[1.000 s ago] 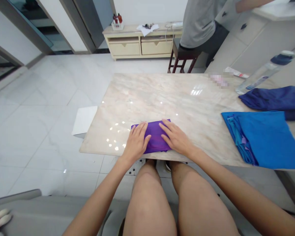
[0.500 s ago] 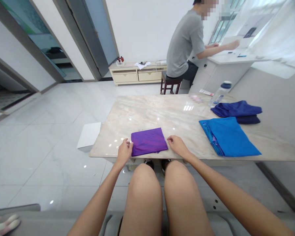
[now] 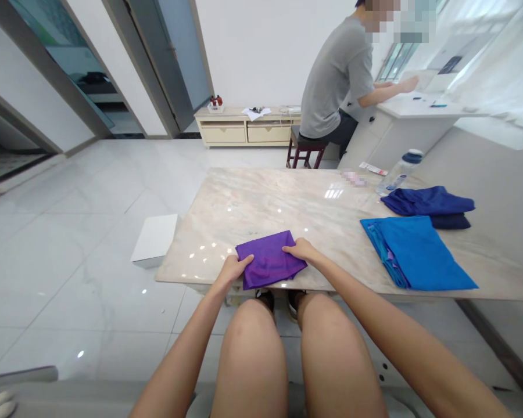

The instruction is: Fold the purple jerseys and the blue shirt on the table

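Head view looks down past two bare knees to the near edge of the marble bench (image 3: 287,197). A folded purple cloth (image 3: 268,264) lies there, its near corner slightly over the edge. The left hand (image 3: 233,270) has its fingers closed on the cloth's left edge, and the right hand (image 3: 303,251) pinches the right edge; the fingertips under the fabric are hidden. To the right lies a folded blue cloth (image 3: 421,252), with other layers showing along its left side. Beyond it sits a dark navy cloth (image 3: 427,202), then a clear bottle (image 3: 398,172) lying tilted. A white box (image 3: 154,239) stands on the floor beside the bench. Farther off, another person in a grey shirt (image 3: 335,72) sits at a white counter.
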`<state>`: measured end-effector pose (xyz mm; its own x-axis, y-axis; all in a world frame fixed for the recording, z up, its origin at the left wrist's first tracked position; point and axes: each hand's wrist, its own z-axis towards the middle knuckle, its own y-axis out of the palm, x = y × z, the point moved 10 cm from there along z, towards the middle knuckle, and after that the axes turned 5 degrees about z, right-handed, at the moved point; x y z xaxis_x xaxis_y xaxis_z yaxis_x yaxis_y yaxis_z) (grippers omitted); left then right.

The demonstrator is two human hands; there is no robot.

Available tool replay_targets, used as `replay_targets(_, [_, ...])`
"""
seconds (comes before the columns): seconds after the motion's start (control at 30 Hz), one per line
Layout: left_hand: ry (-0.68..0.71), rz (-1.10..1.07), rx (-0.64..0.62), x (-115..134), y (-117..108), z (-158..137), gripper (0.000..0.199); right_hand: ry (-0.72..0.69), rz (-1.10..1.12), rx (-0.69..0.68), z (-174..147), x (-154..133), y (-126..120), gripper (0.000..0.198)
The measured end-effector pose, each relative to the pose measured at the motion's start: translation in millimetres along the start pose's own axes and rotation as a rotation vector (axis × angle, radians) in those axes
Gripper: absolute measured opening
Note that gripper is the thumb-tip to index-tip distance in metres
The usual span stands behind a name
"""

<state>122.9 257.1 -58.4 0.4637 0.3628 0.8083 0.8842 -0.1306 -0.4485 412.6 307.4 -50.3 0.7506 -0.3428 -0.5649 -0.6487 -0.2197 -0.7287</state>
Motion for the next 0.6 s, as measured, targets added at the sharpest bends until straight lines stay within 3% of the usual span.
replay_targets(0.13, [0.076,-0.083,0.102,-6.8,-14.9,-14.9,0.033,-0.108,-0.194,-0.046,6.4,-33.3,5.6,0.040])
replay_targets(0.27, [0.073,-0.016,0.323,-27.9,-57.5,-26.7,0.032,-0.303,-0.346,-0.063,20.8,-109.3,25.8,0.043])
replay_targets(0.33, [0.042,-0.058,0.417,-43.5,-80.6,-32.6,0.030,-0.385,-0.378,-0.096,27.5,-153.2,45.4,0.039])
replay_targets(0.43, [-0.075,-0.295,0.461,-75.1,-104.5,-39.2,0.034,-0.446,-0.399,-0.154,37.1,-211.8,81.2,0.031])
replay_targets(0.53, [-0.186,-0.515,0.478,-99.5,-121.9,-45.0,0.040,-0.464,-0.377,-0.168,43.8,-257.4,115.5,0.031])
replay_targets(0.6, [-0.203,-0.545,0.496,-106.1,-135.4,-47.3,0.039,-0.478,-0.346,-0.155,44.3,-280.7,134.9,0.033])
